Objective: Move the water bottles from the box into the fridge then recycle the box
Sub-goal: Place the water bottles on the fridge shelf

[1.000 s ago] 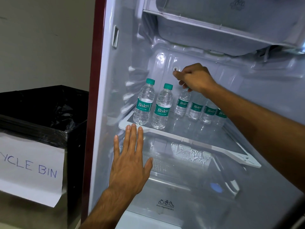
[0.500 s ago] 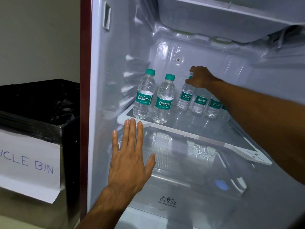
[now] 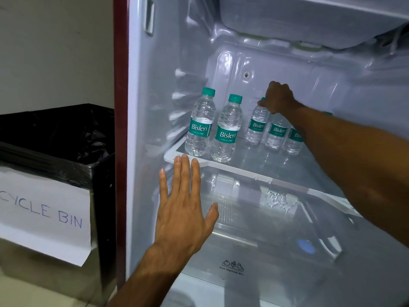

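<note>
Apparently late in loading, the right hand [image 3: 277, 98] is pinching the cap of a rear bottle [image 3: 256, 126] by the back edge of the shelf [image 3: 243, 172] while the left hand [image 3: 183, 202], fingers straight, is touching its front edge; the unseen box is awaiting recycling.

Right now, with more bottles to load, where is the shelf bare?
Bare: the front of the shelf, right of the front pair, up to the right arm. Crowded: the back row, where the right hand grips the leftmost bottle.

Left hand [image 3: 183, 202] flat, fingers straight, pointing up; right arm stretched forward, right hand [image 3: 278, 99] knuckles-up, fingers curled on a bottle [image 3: 256, 127] top.
</note>
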